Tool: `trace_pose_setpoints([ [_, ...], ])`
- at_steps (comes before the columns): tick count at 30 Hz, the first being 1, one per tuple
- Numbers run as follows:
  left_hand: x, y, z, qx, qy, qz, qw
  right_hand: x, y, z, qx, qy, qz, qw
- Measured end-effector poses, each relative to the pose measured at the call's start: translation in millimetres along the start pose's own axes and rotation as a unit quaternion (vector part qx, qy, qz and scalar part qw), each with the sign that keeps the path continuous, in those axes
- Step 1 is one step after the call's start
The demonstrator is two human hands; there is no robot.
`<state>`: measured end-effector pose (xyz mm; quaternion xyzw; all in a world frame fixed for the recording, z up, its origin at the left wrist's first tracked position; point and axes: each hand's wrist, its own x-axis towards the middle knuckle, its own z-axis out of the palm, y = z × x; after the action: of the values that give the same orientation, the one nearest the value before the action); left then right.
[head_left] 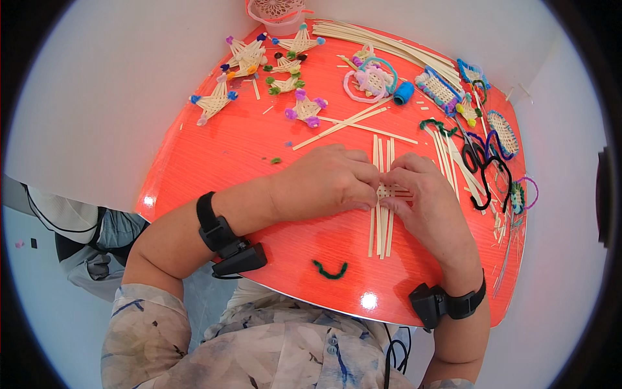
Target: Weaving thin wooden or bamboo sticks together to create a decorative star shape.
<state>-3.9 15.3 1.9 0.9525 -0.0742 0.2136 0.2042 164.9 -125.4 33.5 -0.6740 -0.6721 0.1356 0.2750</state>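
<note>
Red round table [214, 162]; left hand [324, 181] and right hand [427, 201] meet mid-table, both pinching the woven straw strips [383, 223]. Long axis runs toward and away from the person; crossing strips sit at fingertips, equally near both.

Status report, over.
Left hand and right hand pinching pale woven straw strips flat on red table. Green pipe-cleaner piece nearby, clear.

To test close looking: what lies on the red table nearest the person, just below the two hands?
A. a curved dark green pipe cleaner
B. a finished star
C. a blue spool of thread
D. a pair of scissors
A: a curved dark green pipe cleaner lies alone on the red table just below the left hand and right hand.
</note>
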Motion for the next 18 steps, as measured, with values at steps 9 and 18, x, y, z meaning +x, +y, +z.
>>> trace_pose_setpoints([
  [9, -0.2, -2.1, 0.2, -0.019, 0.007, 0.0, 1.0, -0.5, 1.2, 0.3, 0.009, 0.006, -0.001, 1.0],
  [18, 3.1, -20.5, 1.8, -0.05, 0.047, -0.027, 0.997, -0.7, -0.9, 0.3, -0.003, 0.01, -0.015, 1.0],
])
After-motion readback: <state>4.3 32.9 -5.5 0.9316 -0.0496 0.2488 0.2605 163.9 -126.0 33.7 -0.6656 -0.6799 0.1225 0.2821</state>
